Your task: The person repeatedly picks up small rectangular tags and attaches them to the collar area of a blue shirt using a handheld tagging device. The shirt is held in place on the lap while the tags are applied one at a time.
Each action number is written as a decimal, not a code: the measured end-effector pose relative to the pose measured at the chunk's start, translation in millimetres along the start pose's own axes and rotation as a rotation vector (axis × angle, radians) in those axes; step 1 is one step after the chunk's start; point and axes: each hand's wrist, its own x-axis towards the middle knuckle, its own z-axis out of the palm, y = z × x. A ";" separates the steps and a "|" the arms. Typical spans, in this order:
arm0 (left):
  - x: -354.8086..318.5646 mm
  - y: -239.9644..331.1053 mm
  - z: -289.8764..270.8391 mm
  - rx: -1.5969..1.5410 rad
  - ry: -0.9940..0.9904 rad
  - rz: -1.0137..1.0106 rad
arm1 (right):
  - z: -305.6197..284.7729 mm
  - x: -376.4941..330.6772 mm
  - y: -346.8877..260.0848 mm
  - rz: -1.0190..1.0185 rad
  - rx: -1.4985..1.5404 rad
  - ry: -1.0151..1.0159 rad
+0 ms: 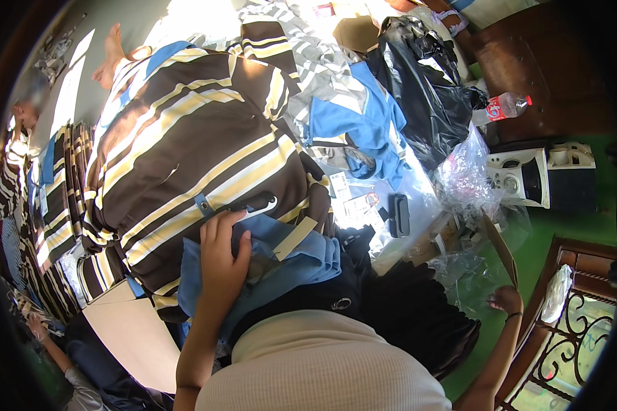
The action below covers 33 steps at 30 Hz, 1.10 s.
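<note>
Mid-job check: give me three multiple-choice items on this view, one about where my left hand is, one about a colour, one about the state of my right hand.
1. Where does the left hand rest?
A. on the blue collar of the striped shirt
B. on the water bottle
C. on the black plastic bag

2. What colour is the cap of the water bottle?
A. green
B. red
C. yellow

3. What is the state of the right hand?
A. flat on the striped shirt
B. gripping the black plastic bag
C. off to the right, at the lower end of a cardboard piece

Key: 1 A, the fingers lie on the blue collar of the brown, cream-striped shirt. 2 B, the cap at the bottle's right end is red. 3 C, the hand sits by the cardboard piece, far from the shirt and the black plastic bag; whether it grips the cardboard is unclear.
</note>
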 end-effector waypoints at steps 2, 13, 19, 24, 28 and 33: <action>-0.6 -0.6 0.2 -0.004 0.005 -0.001 | -3.0 0.5 -0.6 0.087 0.638 -0.239; -1.6 -6.3 -0.3 -0.042 0.038 0.008 | 75.6 -76.4 -94.6 0.010 -0.803 0.230; -1.7 -8.4 0.5 -0.038 0.055 0.018 | 72.7 -60.7 -54.7 -0.311 -0.404 0.231; -2.0 -8.8 0.0 -0.065 0.059 0.011 | 52.9 -11.4 4.5 -0.156 0.290 -0.120; -2.9 -11.6 -1.2 -0.158 0.076 -0.017 | 50.6 10.0 35.3 -0.366 -0.398 0.166; -4.4 -25.1 -12.4 -1.003 0.150 -0.506 | 20.3 -25.7 -23.0 -0.348 -0.906 -0.202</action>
